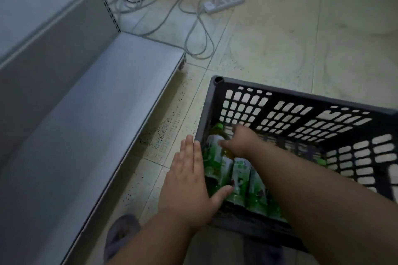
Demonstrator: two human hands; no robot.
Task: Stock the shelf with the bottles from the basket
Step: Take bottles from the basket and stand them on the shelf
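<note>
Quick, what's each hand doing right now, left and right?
Left hand: open, fingers straight, at the basket rim, holding nothing.
Right hand: reaching into the basket onto a green-label bottle; grip cannot be told.

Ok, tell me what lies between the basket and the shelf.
In the head view, only a strip of tiled floor separates the dark basket from the metal shelf. The left hand hangs over its near end, fingers straight.

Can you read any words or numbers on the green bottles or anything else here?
No words or numbers can be read.
Bottles in the basket: green and white labels, print too blurred to read.
Power strip on the floor: no markings legible.
Shelf: no text visible.
</note>
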